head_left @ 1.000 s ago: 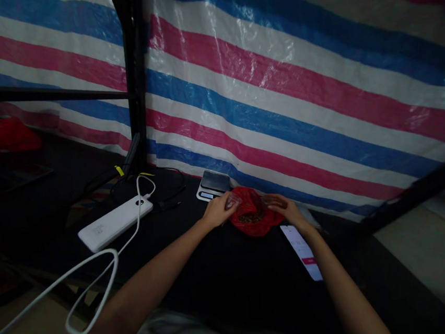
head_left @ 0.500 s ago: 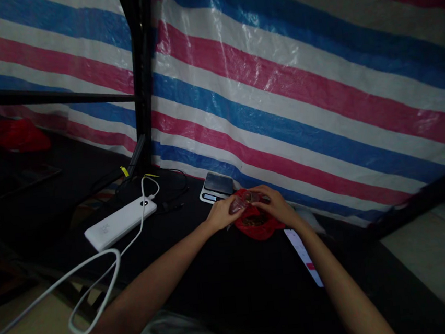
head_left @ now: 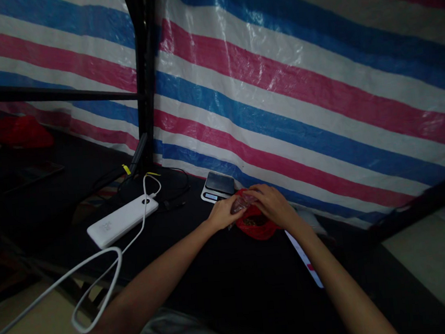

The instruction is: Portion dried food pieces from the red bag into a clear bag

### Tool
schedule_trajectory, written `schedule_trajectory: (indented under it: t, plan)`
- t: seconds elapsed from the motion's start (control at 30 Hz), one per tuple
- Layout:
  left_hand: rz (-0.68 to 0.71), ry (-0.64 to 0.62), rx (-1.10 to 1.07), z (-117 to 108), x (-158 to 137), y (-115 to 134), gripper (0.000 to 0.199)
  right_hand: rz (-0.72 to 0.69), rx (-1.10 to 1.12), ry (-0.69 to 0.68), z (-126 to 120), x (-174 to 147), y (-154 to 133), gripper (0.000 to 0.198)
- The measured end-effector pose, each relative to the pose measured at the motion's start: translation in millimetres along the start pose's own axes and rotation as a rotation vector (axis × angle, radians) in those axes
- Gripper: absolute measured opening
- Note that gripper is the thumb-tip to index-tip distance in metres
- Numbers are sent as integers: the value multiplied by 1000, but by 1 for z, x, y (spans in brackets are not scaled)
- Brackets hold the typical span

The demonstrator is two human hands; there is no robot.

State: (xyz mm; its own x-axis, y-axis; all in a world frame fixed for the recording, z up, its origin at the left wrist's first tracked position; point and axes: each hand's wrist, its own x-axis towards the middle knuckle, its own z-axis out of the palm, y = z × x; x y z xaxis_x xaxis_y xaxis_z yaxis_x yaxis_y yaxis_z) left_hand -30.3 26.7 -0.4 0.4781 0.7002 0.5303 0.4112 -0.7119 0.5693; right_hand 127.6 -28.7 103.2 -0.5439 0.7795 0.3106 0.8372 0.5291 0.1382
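Fingers of both hands pinch a small clear plastic bag [head_left: 243, 203], held just above the red bag [head_left: 256, 222]. Left hand [head_left: 222, 214] grips its left end w/ fingertips curled narrow; right hand [head_left: 273, 204] lies over the right end, fingers bent down onto it, so most of the clear bag is hidden under that hand. Can't tell if it's open or what's in it, too dim. Holding it right over the red bag looks sensible: anything that drops would land in the red bag, not on the dark table [head_left: 225, 277].

Red bag sits on the table, mouth up, dark bits inside, touching the underside of the right hand. Just behind it, near the striped tarp [head_left: 298, 102], is a small kitchen scale [head_left: 218, 185], close enough to reach w/o shifting.

Pose: both forearms stretch fwd & converge, wrists low near the tabletop, palms turned in/down. Right forearm passes over a white phone [head_left: 305, 260] lying face up.

Left side: white power bank [head_left: 122, 222] w/ white cable [head_left: 95, 274] looping off the table edge, well apart from the hands.
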Motion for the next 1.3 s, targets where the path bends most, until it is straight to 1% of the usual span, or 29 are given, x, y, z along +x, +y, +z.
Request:
schedule_trajectory:
  t: [0.2,0.27,0.37,0.47,0.53,0.63,0.7,0.8,0.87,0.97,1.03,1.1,1.13,1.23,1.27,1.3]
  plan:
    - [-5,-11,4,1,1,-1,42,10,-41,1,-3,-3,-4,38]
    - [-2,-15,-2,2,0,-1,42,39,-29,12,-4,-5,-5,38]
    - [9,-7,-16,1,-1,0,41,128,34,83,1,-13,-4,36]
    - [15,11,-26,-2,0,1,41,229,145,187,15,-26,0,34]
    - [-15,50,-20,-7,5,-1,41,287,226,254,27,-38,3,34]
    - [-102,137,29,-19,24,-9,40,373,332,351,47,-57,9,34]
    - [-116,152,95,-28,43,-19,38,436,399,415,58,-69,13,34]
    - [-58,95,204,-39,71,-34,36,510,496,464,69,-83,19,35]
    - [-18,34,251,-40,87,-43,36,531,532,484,72,-88,22,34]
    - [45,-64,260,-31,101,-51,37,531,538,505,73,-90,22,34]
    - [83,-92,251,-22,103,-53,45,521,535,499,72,-90,20,34]
    - [107,-58,254,-13,98,-52,55,513,529,495,71,-90,17,34]
    - [108,-16,252,-9,93,-50,55,510,521,492,71,-89,16,34]
    - [60,189,223,-3,66,-39,40,521,473,470,70,-90,15,34]
    - [37,244,218,-2,55,-34,36,528,450,463,71,-90,15,34]
    - [19,267,223,-2,44,-28,34,535,427,459,72,-91,16,34]
